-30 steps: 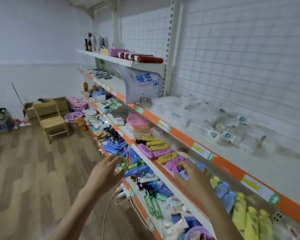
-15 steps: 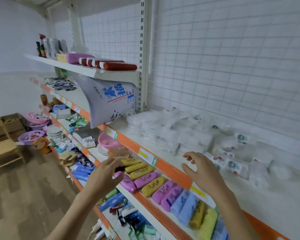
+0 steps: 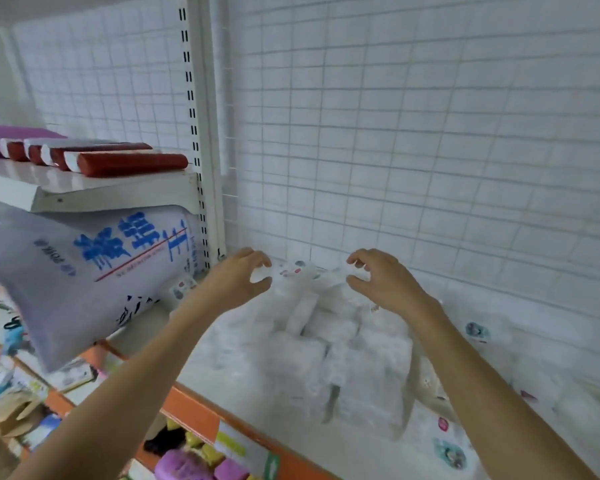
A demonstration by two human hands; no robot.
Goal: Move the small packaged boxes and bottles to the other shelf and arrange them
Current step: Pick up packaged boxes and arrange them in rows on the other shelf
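A heap of small white wrapped packs (image 3: 326,344) lies on the white shelf (image 3: 222,379) with an orange front edge. My left hand (image 3: 238,280) hovers over the heap's far left side, fingers curled and apart, holding nothing. My right hand (image 3: 381,280) hovers over the far right of the same heap, fingers also curled and apart, empty. Both hands are just above the topmost packs (image 3: 305,271) near the back grid wall; I cannot tell whether the fingertips touch them. More white packs with round stickers (image 3: 475,332) lie to the right.
A large white sack with blue characters (image 3: 84,271) leans on the shelf at left, under an upper shelf (image 3: 84,192) holding red rolls (image 3: 129,163). A slotted upright post (image 3: 196,133) stands behind. Purple and yellow packs (image 3: 187,462) fill the lower shelf.
The view has swung up and closer to the white-pack shelf. Both hands rose from the lower shelves and reached forward over the heap of white packs.
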